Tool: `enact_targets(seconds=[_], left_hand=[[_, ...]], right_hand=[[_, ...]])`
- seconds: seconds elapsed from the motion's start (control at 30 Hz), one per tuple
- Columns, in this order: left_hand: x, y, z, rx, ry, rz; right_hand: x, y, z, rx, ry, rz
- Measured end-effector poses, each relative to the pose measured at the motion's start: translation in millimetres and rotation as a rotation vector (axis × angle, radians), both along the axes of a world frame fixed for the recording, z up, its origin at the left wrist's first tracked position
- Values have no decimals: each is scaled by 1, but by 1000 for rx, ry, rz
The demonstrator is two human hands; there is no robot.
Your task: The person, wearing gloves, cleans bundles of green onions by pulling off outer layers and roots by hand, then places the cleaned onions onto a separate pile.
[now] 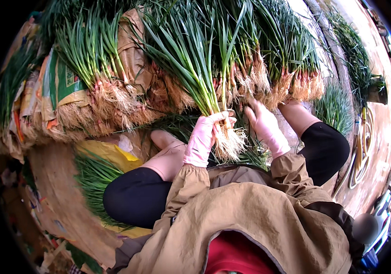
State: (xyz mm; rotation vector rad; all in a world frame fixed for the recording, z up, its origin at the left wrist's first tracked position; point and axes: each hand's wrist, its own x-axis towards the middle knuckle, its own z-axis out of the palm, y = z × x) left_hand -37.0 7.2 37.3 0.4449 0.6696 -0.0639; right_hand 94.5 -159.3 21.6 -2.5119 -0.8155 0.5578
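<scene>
My left hand, in a pink glove-like covering, is closed round the lower stalks of a bunch of green garlic. Its leaves point up and away from me, and its long pale roots hang below my fingers toward my lap. To the right of those roots, my right hand is raised with its fingers stretched out and somewhat blurred. No held thing shows in it. Just beyond it are the roots of a row of more green garlic, with reddish stalk bases.
Another heap of green garlic lies at the left over brown and green sacks. Loose green leaves rest on yellow sheeting beside my left knee. At the right are a wooden pole and a coiled hose.
</scene>
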Motion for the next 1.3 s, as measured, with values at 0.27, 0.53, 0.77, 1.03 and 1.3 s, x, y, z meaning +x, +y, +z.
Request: enact_targets(seconds=[0.27,0.53,0.77,1.03,1.3], left_hand=[[-11,18,16,69,-245,319],[-4,8,-12,-157,-249,289],[9,4,-2,-171,-232,268],[14,-2,-4,50,5,194],[21,-17,-18,335,265,262]], right_hand=[[-7,29,39,225,712,-117],[39,64,8,-175,-14,55],[137,125,-12,-308,-169,4],[73,85,17,133,597,-63],[3,103,39,-23,-9,17]])
